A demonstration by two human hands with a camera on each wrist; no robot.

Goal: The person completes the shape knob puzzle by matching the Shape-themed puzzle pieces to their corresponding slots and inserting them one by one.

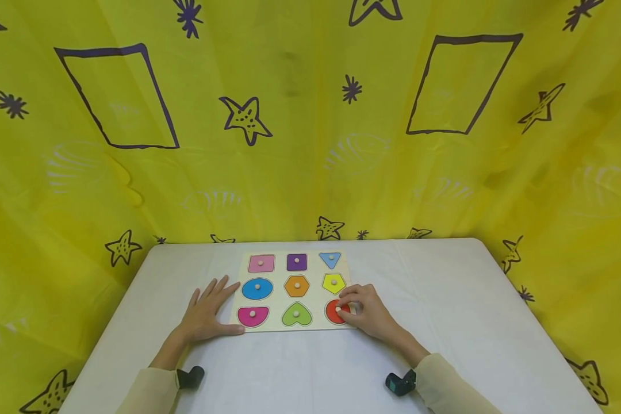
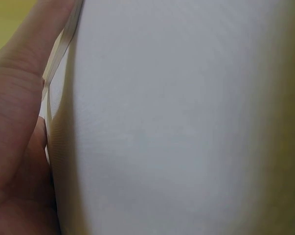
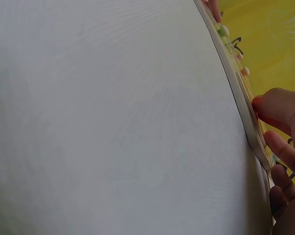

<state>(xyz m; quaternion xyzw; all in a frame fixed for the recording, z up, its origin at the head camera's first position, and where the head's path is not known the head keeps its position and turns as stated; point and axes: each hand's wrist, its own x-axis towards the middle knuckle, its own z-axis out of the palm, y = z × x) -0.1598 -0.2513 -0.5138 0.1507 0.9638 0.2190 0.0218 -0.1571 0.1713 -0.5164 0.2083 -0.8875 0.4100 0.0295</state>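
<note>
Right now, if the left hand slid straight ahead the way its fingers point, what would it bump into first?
The left hand lies flat on the table, fingers aimed ahead and slightly right. The puzzle board edge comes first, near the blue circle; the fingertips look almost against it already, though the depth is hard to judge.

Looks like a staged recording booth/play corner, not a lived-in room: yellow backdrop cloth [image 1: 300, 144] w/ drawn stars & rectangles fills the upper frame & both sides, wrapping a white-covered table [image 1: 445, 322] w/ a kids' shape puzzle board [image 1: 295, 290] at centre.
</note>
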